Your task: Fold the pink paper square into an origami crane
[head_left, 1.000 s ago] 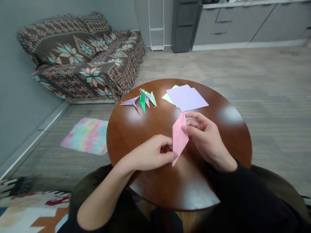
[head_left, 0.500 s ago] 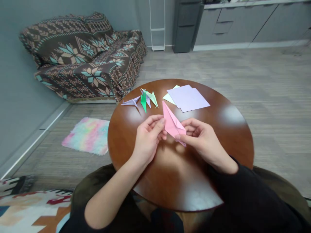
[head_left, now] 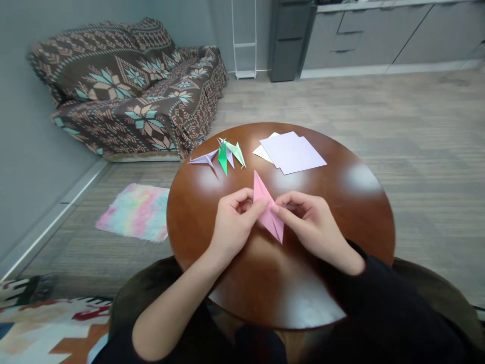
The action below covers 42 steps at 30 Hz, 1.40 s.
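A pink origami paper (head_left: 273,225), folded into a long narrow diamond, is held above the round table between both hands. My left hand (head_left: 237,217) pinches its left edge, the thumb lying on the upper face near the middle. From the other side my right hand (head_left: 306,217) grips it, thumb pressed close to the left thumb. One point of the diamond aims away from me, the other toward me. The fingers beneath the paper are partly hidden.
On the brown round table (head_left: 364,222), several folded paper cranes in purple and green (head_left: 223,157) lie at the far left. A stack of lilac paper sheets (head_left: 293,153) rests at the far right, over a pale sheet (head_left: 263,153). Beyond stands a covered sofa (head_left: 132,101).
The pink paper has come slightly nearer to me, its folded flaps now flatter and closed into a narrower diamond. Both thumbs have moved together onto its middle.
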Each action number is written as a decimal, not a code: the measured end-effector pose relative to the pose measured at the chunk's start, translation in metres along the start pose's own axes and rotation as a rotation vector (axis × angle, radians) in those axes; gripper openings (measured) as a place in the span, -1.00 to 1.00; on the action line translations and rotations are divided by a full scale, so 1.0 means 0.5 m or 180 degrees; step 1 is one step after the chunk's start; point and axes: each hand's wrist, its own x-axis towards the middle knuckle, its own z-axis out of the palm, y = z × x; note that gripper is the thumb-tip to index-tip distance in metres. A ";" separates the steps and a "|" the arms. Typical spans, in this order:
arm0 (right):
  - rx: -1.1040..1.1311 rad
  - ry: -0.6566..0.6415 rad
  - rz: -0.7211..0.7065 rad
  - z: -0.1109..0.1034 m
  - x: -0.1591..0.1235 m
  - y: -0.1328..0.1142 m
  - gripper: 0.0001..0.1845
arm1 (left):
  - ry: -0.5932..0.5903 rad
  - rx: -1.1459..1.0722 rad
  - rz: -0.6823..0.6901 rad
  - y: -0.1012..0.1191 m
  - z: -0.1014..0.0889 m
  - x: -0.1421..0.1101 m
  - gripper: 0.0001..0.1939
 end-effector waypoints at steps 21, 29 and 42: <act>0.0145 0.0343 0.0059 0.012 -0.001 -0.006 -0.89 | 0.0130 -0.0463 -0.0305 -0.022 0.013 -0.010 -0.77; -0.0013 0.0443 0.0089 0.007 -0.003 0.002 -0.92 | 0.0037 -0.0553 -0.0356 -0.013 0.009 0.001 -0.75; -0.0011 0.0342 0.0123 0.006 -0.002 0.004 -0.91 | 0.0208 -0.0788 -0.0555 -0.018 0.010 -0.003 -0.74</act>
